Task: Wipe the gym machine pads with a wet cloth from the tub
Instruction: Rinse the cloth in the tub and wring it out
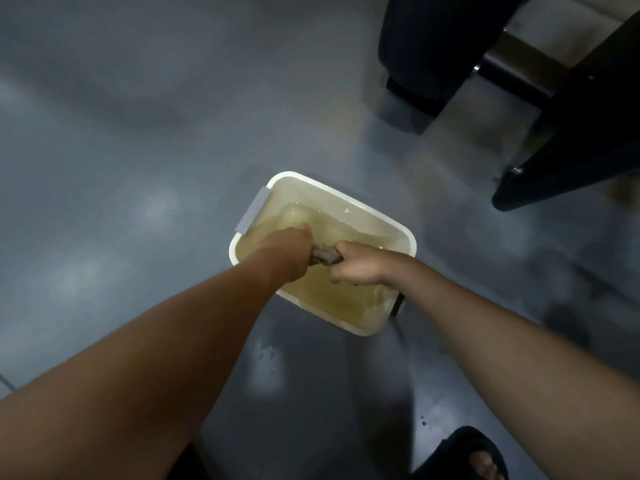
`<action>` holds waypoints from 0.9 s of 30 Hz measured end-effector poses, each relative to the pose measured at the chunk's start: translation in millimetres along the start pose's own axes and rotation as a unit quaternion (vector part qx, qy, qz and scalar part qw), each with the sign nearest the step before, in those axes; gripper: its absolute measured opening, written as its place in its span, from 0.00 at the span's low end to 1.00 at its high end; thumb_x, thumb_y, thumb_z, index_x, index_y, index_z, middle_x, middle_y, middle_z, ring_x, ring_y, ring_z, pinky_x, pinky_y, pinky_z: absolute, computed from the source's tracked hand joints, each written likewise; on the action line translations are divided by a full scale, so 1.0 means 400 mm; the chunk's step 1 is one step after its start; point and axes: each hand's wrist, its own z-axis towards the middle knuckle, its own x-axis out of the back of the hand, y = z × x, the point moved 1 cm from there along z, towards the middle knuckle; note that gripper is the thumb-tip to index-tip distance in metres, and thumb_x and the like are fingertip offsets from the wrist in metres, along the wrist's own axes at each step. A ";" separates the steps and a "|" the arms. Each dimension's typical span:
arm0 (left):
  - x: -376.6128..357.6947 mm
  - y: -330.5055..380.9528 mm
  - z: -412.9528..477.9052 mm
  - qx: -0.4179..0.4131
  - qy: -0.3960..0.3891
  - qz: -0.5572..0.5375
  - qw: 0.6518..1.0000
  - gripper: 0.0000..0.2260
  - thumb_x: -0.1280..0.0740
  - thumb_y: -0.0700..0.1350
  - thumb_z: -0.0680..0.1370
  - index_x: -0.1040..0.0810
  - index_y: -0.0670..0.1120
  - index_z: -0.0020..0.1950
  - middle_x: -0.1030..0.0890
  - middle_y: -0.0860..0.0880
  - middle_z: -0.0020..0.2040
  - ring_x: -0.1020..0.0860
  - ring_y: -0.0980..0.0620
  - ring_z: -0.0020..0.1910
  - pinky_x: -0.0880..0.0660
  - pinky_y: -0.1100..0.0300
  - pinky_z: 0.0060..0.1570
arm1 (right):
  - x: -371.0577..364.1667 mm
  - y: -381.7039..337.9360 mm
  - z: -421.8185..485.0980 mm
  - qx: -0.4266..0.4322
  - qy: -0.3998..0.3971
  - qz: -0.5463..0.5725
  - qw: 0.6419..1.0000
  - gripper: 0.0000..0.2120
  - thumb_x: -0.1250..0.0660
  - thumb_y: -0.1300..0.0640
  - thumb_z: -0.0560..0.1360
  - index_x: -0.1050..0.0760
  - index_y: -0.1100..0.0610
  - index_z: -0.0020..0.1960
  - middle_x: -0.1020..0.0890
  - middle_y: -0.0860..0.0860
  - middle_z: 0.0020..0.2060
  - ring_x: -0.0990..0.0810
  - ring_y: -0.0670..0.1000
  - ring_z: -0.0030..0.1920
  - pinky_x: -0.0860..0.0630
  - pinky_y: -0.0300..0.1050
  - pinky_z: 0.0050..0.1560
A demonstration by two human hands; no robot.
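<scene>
Cloth (pixel 325 257), a twisted grey roll, sits just above yellowish water in the white tub (pixel 311 192) at centre. Left hand (pixel 289 252) is fisted round its 9 o'clock end, right hand (pixel 356 265) round its 3 o'clock end. Dark machine (pixel 588 133) at 2 o'clock, well apart from the tub; black sandal (pixel 464 448) at 5 o'clock.

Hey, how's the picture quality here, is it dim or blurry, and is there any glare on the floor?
Head view: dim and soft overall; the floor carries pale glare patches; the dark machine frame top right is blurred; the tub, the cloth, the left hand and right hand read clearest; wide-angle distortion stretches the edges.
</scene>
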 end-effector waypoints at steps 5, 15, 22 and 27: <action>0.052 -0.003 -0.097 0.076 -0.001 -0.228 0.971 0.24 0.29 0.43 0.75 0.36 0.41 0.67 0.25 0.45 0.51 0.25 0.46 0.49 0.28 0.54 0.47 | 0.030 -0.056 -0.078 -0.070 0.059 0.321 0.943 0.16 0.42 0.48 0.84 0.22 0.58 0.57 0.18 0.57 0.49 0.19 0.55 0.45 0.21 0.46 0.43; 0.361 0.042 -0.449 0.122 0.019 -0.503 0.855 0.16 0.32 0.49 0.75 0.27 0.45 0.60 0.19 0.45 0.49 0.19 0.44 0.46 0.20 0.50 0.49 | 0.126 -0.348 -0.453 -0.090 0.100 0.458 0.879 0.14 0.42 0.71 0.77 0.21 0.60 0.53 0.18 0.57 0.42 0.19 0.53 0.38 0.20 0.41 0.38; 0.656 0.092 -0.694 0.158 0.043 -0.727 0.667 0.02 0.34 0.40 0.81 0.24 0.47 0.49 0.18 0.42 0.41 0.18 0.47 0.39 0.18 0.53 0.46 | 0.235 -0.541 -0.758 -0.023 0.103 0.513 0.852 0.16 0.42 0.76 0.76 0.20 0.64 0.55 0.15 0.60 0.42 0.15 0.57 0.43 0.15 0.49 0.49; 0.870 0.152 -0.827 0.152 0.053 -0.770 0.618 0.08 0.30 0.42 0.80 0.30 0.44 0.47 0.21 0.45 0.37 0.20 0.49 0.34 0.18 0.56 0.40 | 0.327 -0.642 -0.958 -0.005 0.112 0.457 0.882 0.02 0.34 0.62 0.81 0.23 0.58 0.49 0.18 0.61 0.45 0.16 0.59 0.46 0.20 0.55 0.60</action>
